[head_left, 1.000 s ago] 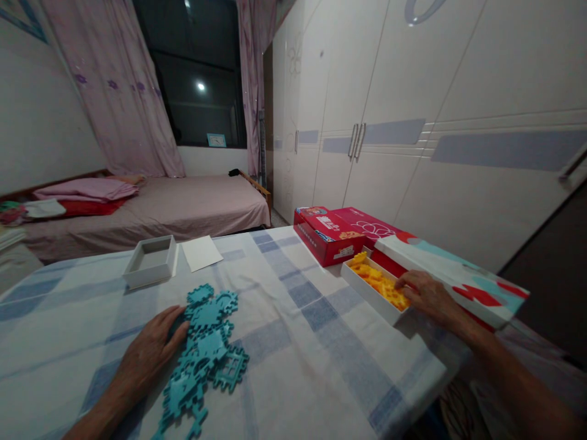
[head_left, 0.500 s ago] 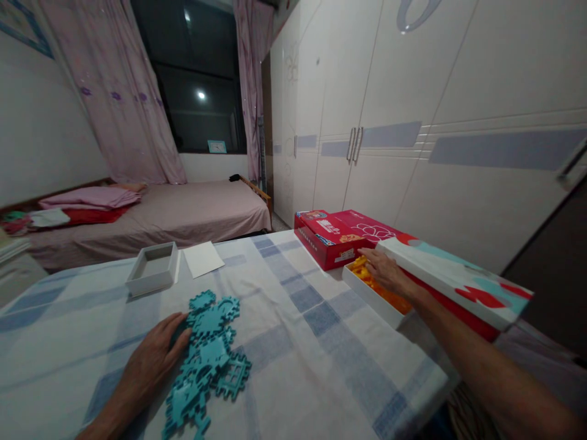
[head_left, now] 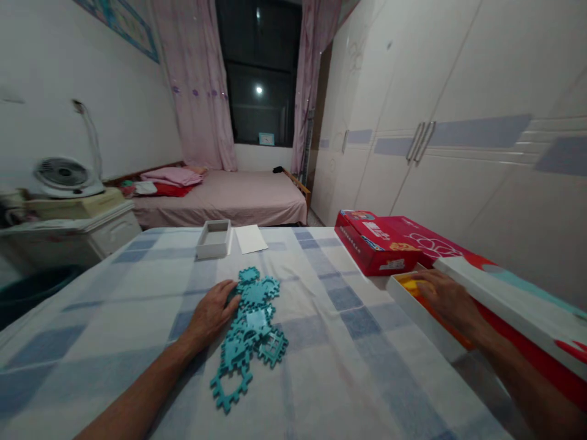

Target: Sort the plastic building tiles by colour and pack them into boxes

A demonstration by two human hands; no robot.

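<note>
Teal plastic building pieces [head_left: 254, 321] with toothed edges lie in an overlapping cluster on the checked cloth, one of them a ring with a hollow middle. My left hand [head_left: 213, 311] rests at the cluster's left side, thumb and fingers apart, its fingertips against the upper pieces. On the right, my right hand [head_left: 443, 296] reaches down into a white open box [head_left: 424, 318]. Its fingers are bent over yellow pieces [head_left: 411, 285] at the box's far end; the fingertips are blurred and partly hidden, so a grip on a piece cannot be made out. Orange shows deeper in that box.
A red printed box [head_left: 376, 244] stands behind the white one, and a white-edged lid [head_left: 495, 299] leans along the right. Farther back are an empty grey-white tray [head_left: 214, 239] and a white card [head_left: 251, 239]. A bed [head_left: 247, 195] stands beyond the table.
The view has turned left, so everything sits farther right. My right hand stays in the white box, its fingers now lower among the yellow pieces. My left hand remains beside the teal cluster.
</note>
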